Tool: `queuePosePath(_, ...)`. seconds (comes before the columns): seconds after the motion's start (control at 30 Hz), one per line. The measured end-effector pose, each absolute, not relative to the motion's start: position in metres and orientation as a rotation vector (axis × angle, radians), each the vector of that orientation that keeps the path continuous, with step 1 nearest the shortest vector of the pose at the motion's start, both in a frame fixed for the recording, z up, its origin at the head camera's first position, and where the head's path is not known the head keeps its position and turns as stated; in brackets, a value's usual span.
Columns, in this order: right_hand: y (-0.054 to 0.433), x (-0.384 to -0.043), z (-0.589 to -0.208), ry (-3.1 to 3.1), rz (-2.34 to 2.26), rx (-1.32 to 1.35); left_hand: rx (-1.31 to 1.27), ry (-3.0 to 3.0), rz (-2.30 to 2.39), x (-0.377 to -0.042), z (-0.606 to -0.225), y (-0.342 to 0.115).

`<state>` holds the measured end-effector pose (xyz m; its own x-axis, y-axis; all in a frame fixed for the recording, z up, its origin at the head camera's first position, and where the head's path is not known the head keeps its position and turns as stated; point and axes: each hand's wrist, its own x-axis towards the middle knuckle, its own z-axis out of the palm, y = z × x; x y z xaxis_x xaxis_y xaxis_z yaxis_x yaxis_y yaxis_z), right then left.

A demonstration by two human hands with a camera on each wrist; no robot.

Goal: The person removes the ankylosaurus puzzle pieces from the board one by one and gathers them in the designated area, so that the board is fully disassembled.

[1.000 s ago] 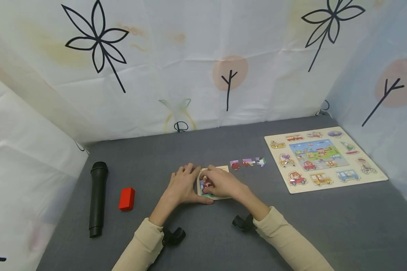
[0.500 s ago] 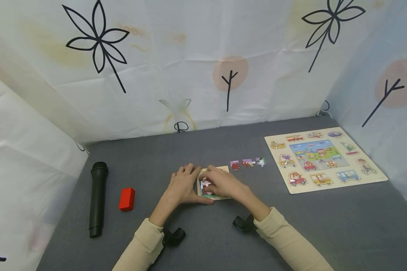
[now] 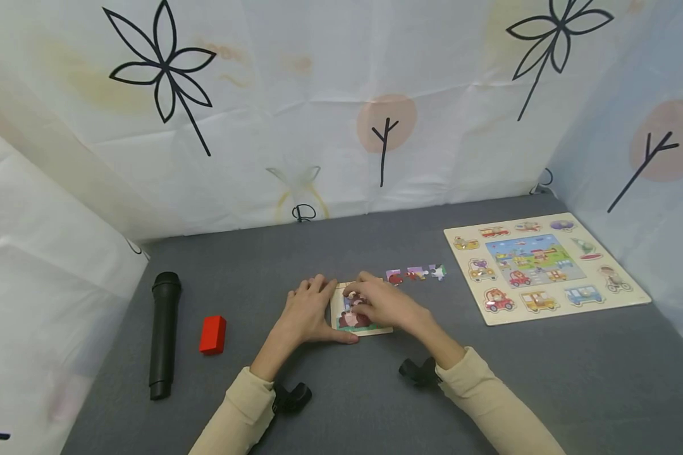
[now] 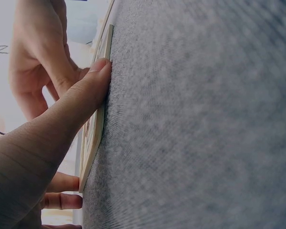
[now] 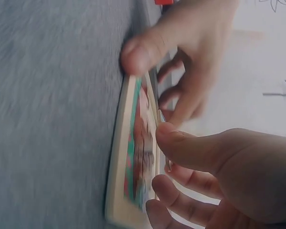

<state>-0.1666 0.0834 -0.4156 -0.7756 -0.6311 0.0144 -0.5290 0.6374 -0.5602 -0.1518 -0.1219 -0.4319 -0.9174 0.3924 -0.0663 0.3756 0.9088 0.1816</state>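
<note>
Framing the small puzzle (image 3: pixel 355 321), mid-tabletop (image 3: pixel 250 265), with left hand (image 3: pixel 305 314), fingers spread; holding right hand (image 3: pixel 386 305) over it, fingers bent, cannot tell whether pinching anything. Having three loose pieces (image 3: pixel 415 273) just far-right, larger board (image 3: pixel 532 256) farther right.

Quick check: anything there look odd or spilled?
No spill or damage shows. Slightly odd: the black microphone-shaped object and red block, at the left of the table, seem unrelated to the small framed jigsaw.
</note>
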Motion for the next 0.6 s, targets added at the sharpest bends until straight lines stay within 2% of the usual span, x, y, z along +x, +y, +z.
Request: queuePosePath(0.6, 0.145, -0.170, -0.412, 2.759, -0.768, -0.901, 0.581, 2.975, 0.255, -0.153, -0.432, -0.121)
